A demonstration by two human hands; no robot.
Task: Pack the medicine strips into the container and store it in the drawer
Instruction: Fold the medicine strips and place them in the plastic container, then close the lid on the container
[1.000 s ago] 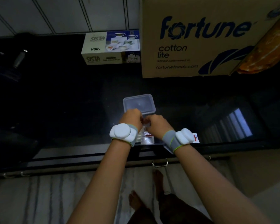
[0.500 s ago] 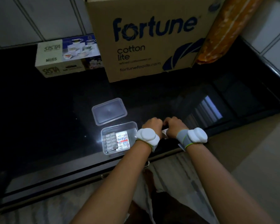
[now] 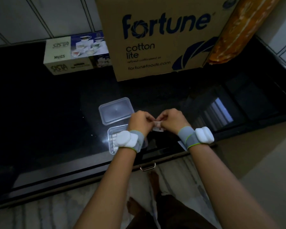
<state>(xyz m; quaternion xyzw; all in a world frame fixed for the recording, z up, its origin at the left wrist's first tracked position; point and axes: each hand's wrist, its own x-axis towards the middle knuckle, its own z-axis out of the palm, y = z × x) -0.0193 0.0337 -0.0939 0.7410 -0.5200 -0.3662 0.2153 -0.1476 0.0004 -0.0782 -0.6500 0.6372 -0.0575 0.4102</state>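
Observation:
A clear plastic container [image 3: 110, 142] sits on the black counter near its front edge, with medicine strips inside, mostly hidden by my left wrist. Its clear lid [image 3: 114, 111] lies flat just behind it. My left hand [image 3: 139, 120] and my right hand [image 3: 171, 119] are raised together just right of the container, both pinching one small medicine strip [image 3: 157, 125] between the fingertips. A white paper corner [image 3: 182, 144] peeks out under my right wrist at the counter edge.
A big Fortune cardboard box [image 3: 163, 38] and a Sista mugs box [image 3: 73, 55] stand at the back of the counter. An orange wrapped bundle [image 3: 234, 33] leans at the back right. A metal drawer handle [image 3: 148, 167] shows below the counter edge.
My hands left the container, went to the right counter edge, and now hold a strip lifted between them. The view has swung right.

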